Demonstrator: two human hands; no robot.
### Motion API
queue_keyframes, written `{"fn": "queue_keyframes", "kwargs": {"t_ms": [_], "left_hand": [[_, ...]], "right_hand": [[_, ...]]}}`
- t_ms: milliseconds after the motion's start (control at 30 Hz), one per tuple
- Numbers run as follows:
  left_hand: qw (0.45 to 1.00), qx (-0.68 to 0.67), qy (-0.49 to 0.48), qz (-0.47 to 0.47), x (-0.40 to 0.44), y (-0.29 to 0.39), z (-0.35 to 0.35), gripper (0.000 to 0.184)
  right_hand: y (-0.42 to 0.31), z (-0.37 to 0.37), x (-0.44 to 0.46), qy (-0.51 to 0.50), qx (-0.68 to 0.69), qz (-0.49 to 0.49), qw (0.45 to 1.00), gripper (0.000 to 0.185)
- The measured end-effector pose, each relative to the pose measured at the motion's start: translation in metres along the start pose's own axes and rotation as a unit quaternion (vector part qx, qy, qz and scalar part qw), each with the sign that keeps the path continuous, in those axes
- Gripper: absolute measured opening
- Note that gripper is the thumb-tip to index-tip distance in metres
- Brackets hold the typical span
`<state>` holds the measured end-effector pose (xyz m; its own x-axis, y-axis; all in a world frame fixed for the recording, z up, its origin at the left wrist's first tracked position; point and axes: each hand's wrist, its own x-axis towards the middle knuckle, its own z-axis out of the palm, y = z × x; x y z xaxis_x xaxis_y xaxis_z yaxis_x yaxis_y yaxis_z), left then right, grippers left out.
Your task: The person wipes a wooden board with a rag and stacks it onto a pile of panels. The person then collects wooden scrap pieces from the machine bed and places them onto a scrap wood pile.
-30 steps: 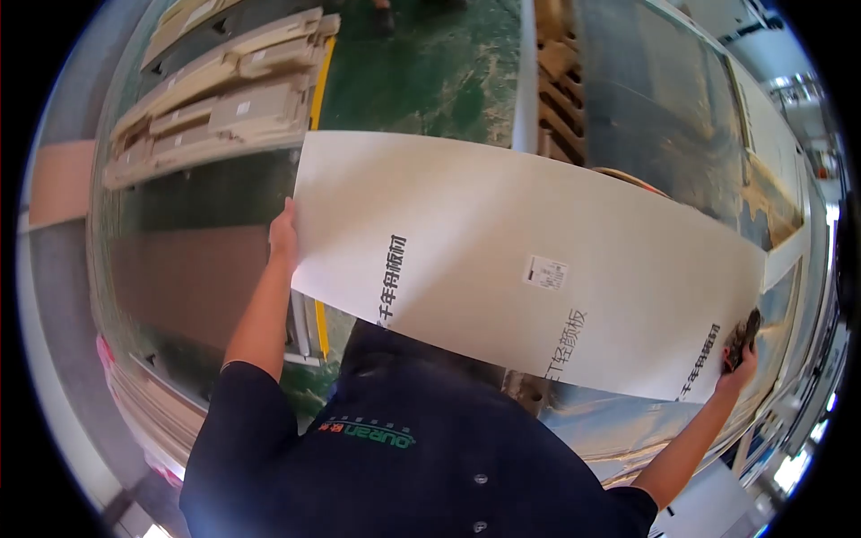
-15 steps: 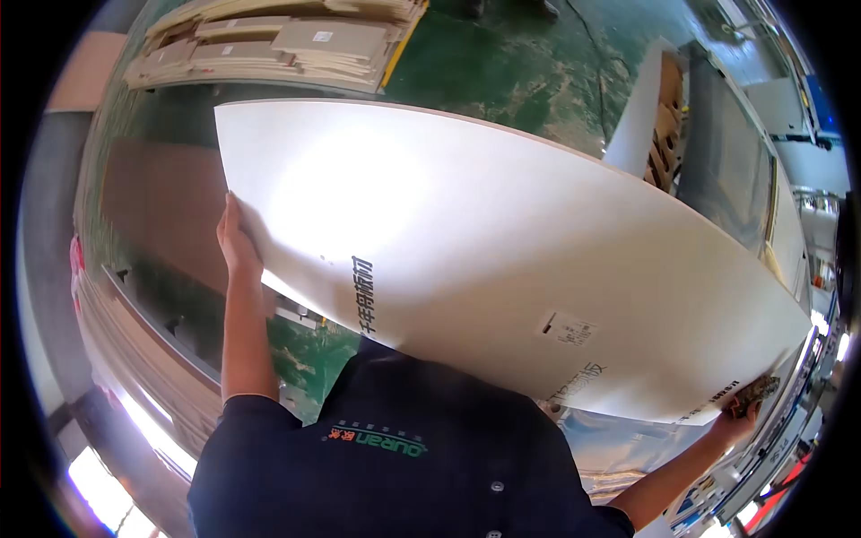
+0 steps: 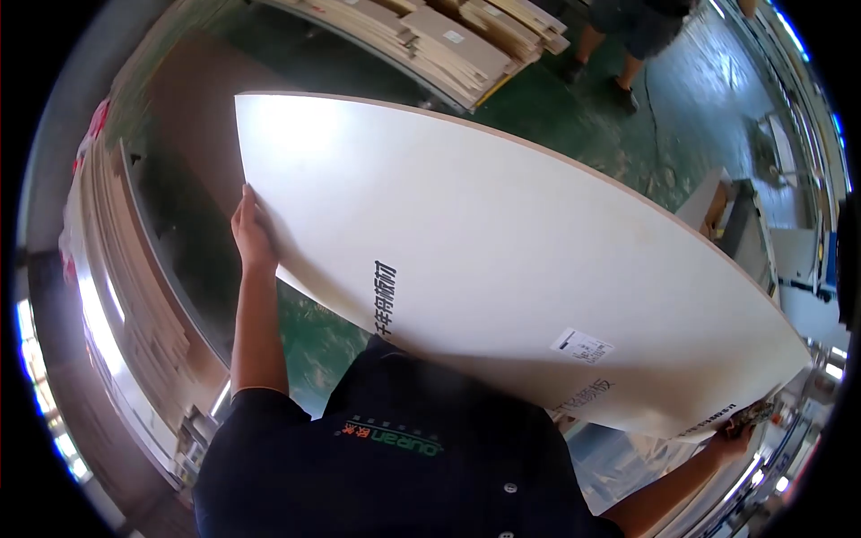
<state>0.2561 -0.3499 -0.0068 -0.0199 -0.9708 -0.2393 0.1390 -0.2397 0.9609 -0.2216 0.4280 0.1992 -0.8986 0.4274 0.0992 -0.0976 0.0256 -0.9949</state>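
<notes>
A large white board [image 3: 484,242] spans the view in front of my chest, with black printed characters and a paper label [image 3: 582,346] with handwriting on its face. My left hand [image 3: 253,229] grips its left edge, the fingers mostly hidden behind the board. At the lower right corner, my right hand [image 3: 734,439] holds the other end, with a dark patterned thing, perhaps a glove or cloth, at the fingers. The board's lower edge is close against my dark shirt [image 3: 395,475].
Stacked cut panels [image 3: 457,45] lie beyond the board at the top. A person [image 3: 628,40] stands on the green floor at the upper right. More sheets [image 3: 134,296] are piled at my left. An open-topped box or bin [image 3: 743,220] stands past the board's right side.
My view has turned, so the panel stack and floor shift across it. The other person's legs now show more fully. Both hands keep hold of the board.
</notes>
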Motion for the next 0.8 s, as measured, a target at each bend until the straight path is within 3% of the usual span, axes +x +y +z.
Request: {"fn": "queue_keyframes", "kwargs": {"t_ms": [167, 233, 300, 400, 467, 500, 533, 600, 800], "left_hand": [[0.997, -0.005, 0.062, 0.04, -0.074, 0.001, -0.075, 0.044], [0.994, -0.016, 0.1, 0.051, -0.092, -0.001, -0.108, 0.044], [0.989, -0.022, 0.131, 0.066, -0.113, -0.004, -0.144, 0.044], [0.983, 0.002, 0.172, 0.062, -0.163, 0.019, -0.171, 0.043], [0.963, 0.037, 0.26, 0.056, -0.188, 0.011, -0.2, 0.04], [0.956, 0.069, 0.276, 0.072, -0.2, 0.001, -0.222, 0.04], [0.961, 0.027, 0.262, 0.087, -0.222, 0.01, -0.227, 0.042], [0.963, 0.014, 0.254, 0.092, -0.228, 0.009, -0.233, 0.043], [0.957, -0.018, 0.279, 0.083, -0.243, 0.029, -0.232, 0.049]], "right_hand": [[0.033, 0.023, 0.022, -0.05, 0.056, 0.013, 0.997, 0.033], [0.052, 0.024, 0.039, -0.161, 0.075, 0.024, 0.984, 0.035], [0.072, 0.032, 0.043, -0.194, 0.066, 0.026, 0.978, 0.036], [0.048, 0.082, 0.005, -0.16, 0.044, 0.029, 0.986, 0.034], [0.069, 0.06, 0.069, -0.225, 0.087, 0.033, 0.97, 0.035], [0.044, 0.079, 0.018, -0.159, 0.115, 0.077, 0.977, 0.031], [0.081, 0.048, 0.137, -0.304, 0.09, 0.034, 0.948, 0.026], [0.056, 0.149, 0.074, -0.291, 0.078, 0.017, 0.953, 0.026], [-0.007, 0.32, 0.0, -0.379, 0.098, -0.025, 0.92, 0.026]]}}
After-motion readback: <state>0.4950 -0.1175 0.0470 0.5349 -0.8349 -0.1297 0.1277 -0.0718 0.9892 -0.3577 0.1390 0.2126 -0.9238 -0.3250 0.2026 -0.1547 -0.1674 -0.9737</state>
